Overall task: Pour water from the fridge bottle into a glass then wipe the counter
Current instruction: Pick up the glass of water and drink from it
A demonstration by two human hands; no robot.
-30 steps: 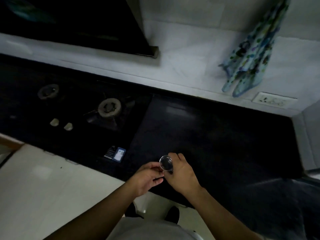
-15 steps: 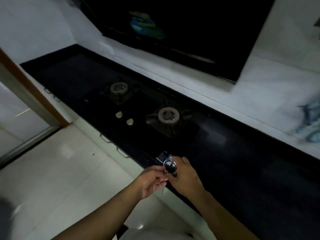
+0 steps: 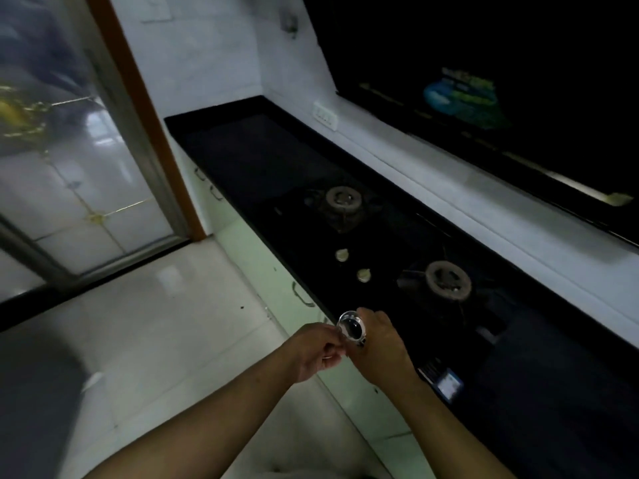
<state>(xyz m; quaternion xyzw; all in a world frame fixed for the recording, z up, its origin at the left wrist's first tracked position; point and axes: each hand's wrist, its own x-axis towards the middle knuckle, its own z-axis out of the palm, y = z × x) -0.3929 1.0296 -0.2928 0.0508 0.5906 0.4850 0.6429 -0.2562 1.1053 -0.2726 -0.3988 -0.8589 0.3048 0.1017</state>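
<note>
— Clear glass (image 3: 352, 328), item one. Location?
— Held in the air at the hob's (image 3: 390, 236) front edge, just off the black counter (image 3: 249, 150). Contents: none that can be made out.
— Holders?
— Right hand (image 3: 383, 344): fingers curled round the glass's wall on the hob side. Left hand (image 3: 316, 347): fingertips pinching the rim on the side away from the hob. Both are clamped on the one item.
— Fridge bottle?
— Not in view, nor is any fridge.
— Step in hand?
— By judgement, the opening one: glass collected, nothing poured, counter unwiped. The next move calls for parking the glass on the counter beside the hob, or at least freeing one hand, then fetching the bottle. That probably lies away from the hob, towards the sliding door (image 3: 86, 188).
— Changes against the earlier entries?
— The view has swung. The patterned cloth on the wall past the hob's right end is gone from sight, and the door has come in. The sticker (image 3: 446, 383) at the hob's front corner, formerly left of the hands, now lies to their right, so the glass has travelled along the hob's front. Grip unchanged.
</note>
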